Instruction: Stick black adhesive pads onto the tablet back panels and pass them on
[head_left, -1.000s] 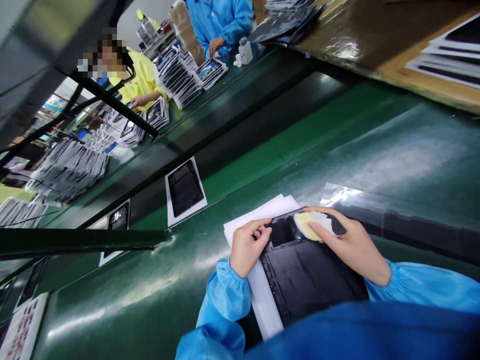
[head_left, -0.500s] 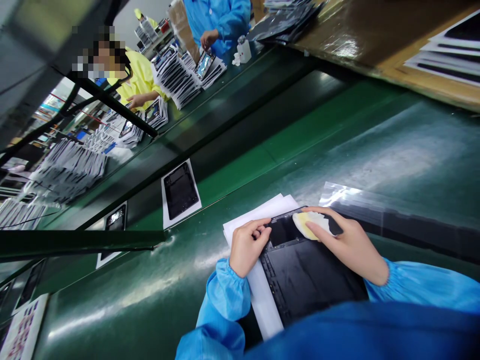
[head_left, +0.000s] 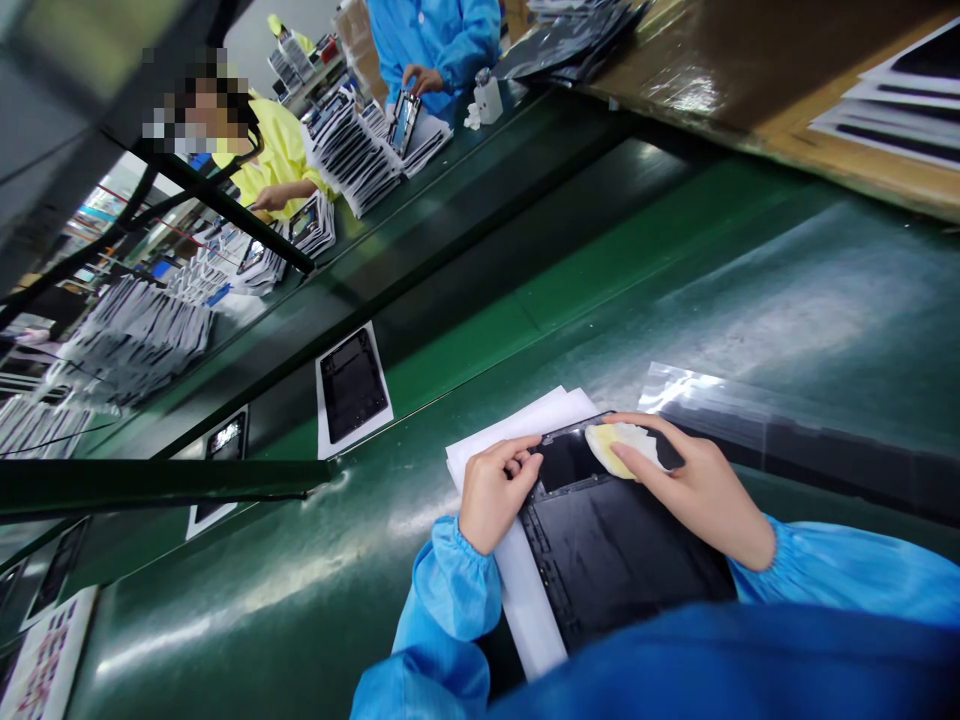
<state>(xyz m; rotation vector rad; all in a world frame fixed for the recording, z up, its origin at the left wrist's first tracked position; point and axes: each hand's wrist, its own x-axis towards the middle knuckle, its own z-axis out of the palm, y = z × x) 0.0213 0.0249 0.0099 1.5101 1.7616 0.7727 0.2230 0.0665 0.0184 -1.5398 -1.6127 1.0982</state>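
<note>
A flat black panel (head_left: 615, 560) lies on white sheets (head_left: 525, 425) on the green bench in front of me. My left hand (head_left: 495, 492) has its fingers curled and rests on the panel's left edge, pinning it down. My right hand (head_left: 694, 485) presses a pale yellow and white cloth pad (head_left: 622, 445) onto the panel's far end, with fingers stretched over the pad. Blue sleeves cover both my arms.
A clear plastic film (head_left: 750, 410) lies right of the panel. A green conveyor belt (head_left: 525, 310) carries two black panels on white sheets (head_left: 352, 385). Across it, people in yellow (head_left: 281, 150) and blue (head_left: 442, 40) handle stacked panels (head_left: 352, 155). A dark frame bar (head_left: 150, 480) crosses at left.
The black panels on the conveyor have drifted left. The person in blue across the belt has lifted a panel upright from the stack. My hands have barely moved.
</note>
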